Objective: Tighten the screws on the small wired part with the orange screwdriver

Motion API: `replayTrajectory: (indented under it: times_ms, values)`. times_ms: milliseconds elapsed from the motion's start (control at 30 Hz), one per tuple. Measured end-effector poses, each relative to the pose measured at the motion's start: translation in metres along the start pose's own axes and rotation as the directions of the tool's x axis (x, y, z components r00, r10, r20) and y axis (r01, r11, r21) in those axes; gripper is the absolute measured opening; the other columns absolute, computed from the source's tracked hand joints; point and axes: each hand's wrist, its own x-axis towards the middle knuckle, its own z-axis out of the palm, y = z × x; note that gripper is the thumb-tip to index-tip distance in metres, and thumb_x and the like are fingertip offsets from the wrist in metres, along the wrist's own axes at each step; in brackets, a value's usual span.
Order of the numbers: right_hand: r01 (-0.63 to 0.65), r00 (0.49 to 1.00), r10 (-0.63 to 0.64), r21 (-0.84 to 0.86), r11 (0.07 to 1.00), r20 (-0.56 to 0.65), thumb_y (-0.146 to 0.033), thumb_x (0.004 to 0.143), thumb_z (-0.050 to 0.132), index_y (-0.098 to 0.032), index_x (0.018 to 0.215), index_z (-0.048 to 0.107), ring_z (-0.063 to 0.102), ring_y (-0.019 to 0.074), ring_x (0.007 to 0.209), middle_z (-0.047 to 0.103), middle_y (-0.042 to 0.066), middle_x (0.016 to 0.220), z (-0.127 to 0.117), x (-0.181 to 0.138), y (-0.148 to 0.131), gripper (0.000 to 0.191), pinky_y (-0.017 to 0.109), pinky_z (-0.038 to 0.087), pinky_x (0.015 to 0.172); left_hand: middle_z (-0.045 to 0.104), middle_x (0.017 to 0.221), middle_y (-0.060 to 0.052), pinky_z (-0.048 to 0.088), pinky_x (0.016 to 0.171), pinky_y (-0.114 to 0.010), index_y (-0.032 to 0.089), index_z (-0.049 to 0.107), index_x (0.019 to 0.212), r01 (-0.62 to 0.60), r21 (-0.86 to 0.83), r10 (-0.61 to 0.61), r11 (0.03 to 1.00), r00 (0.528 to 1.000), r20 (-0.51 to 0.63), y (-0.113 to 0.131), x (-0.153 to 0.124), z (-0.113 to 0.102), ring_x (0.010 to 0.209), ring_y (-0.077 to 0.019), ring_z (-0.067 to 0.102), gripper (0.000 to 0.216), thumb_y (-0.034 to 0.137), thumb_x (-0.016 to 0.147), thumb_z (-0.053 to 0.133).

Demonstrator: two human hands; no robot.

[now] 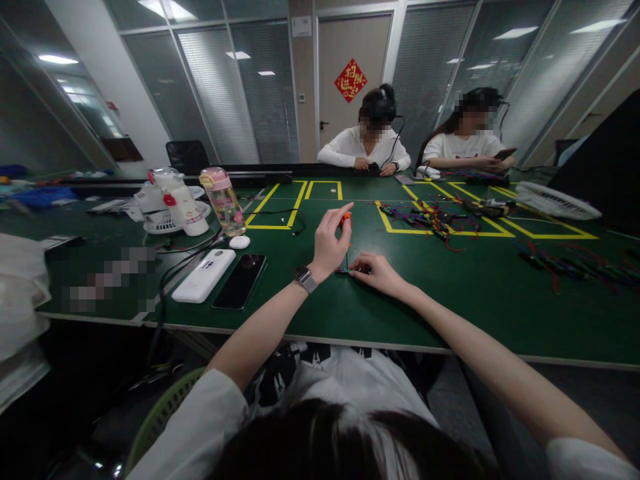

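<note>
My left hand (330,237), with a watch on its wrist, is closed around the orange handle of a screwdriver (349,219). The screwdriver stands upright, and its thin dark shaft reaches down to a small green circuit board (343,271) on the table. Thumb and fingers of my right hand (377,272) pinch the board's right end and hold it against the tabletop. Much of the board is hidden by my fingers, so its details cannot be made out.
On the left lie a black phone (240,281), a white power bank (204,275) and a white case (239,242); a pink-lidded bottle (225,203) stands behind them. Bundles of wired boards (430,217) lie to the right on the green table (310,320). Two people sit opposite.
</note>
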Motion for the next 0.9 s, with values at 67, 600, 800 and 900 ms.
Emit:
replayTrajectory:
  times_ms: [67,600,800,900]
  values:
    - [-0.002,1.000,0.002,-0.001,1.000,-0.002,-0.022,0.079,0.062,-0.015,0.082,0.068,0.055,0.0130,0.064,0.060,0.004,0.077,-0.0002,-0.0001,-0.0007,0.010,0.025,0.043,0.060,0.056,0.093,-0.003,0.047,0.081,-0.027,0.021,0.057,0.116,-0.001,0.037,0.002,0.999,1.000,-0.019,0.0006,0.0000,0.0001,0.085,-0.0130,0.055,0.024,0.023,0.092,0.052]
    - [-0.003,1.000,0.003,-0.008,1.000,-0.002,-0.022,0.079,0.063,-0.016,0.081,0.068,0.054,0.0129,0.063,0.061,0.003,0.076,-0.0007,-0.0005,-0.0010,0.008,0.025,0.043,0.060,0.062,0.103,-0.005,0.048,0.085,-0.030,0.021,0.054,0.120,0.003,-0.035,-0.002,0.999,1.000,0.015,0.0006,-0.0012,-0.0005,0.094,-0.0144,0.058,0.029,0.023,0.097,0.037]
    - [-0.003,1.000,0.003,-0.012,1.000,-0.002,-0.022,0.079,0.062,-0.015,0.081,0.068,0.055,0.0133,0.064,0.061,0.004,0.076,-0.0012,-0.0005,-0.0021,0.009,0.026,0.043,0.060,0.054,0.087,-0.001,0.047,0.075,-0.026,0.023,0.061,0.110,-0.006,0.044,0.008,0.999,0.999,-0.035,0.0022,-0.0011,0.0004,0.079,-0.0120,0.054,0.022,0.031,0.091,0.055]
    - [0.002,1.000,-0.002,-0.008,1.000,-0.005,-0.023,0.079,0.062,-0.015,0.081,0.068,0.055,0.0133,0.063,0.060,0.003,0.076,-0.0012,-0.0006,-0.0023,0.010,0.026,0.043,0.060,0.051,0.087,-0.001,0.047,0.075,-0.025,0.023,0.062,0.108,0.004,0.039,-0.003,0.999,0.999,-0.035,0.0027,-0.0015,0.0010,0.079,-0.0120,0.053,0.022,0.034,0.091,0.053]
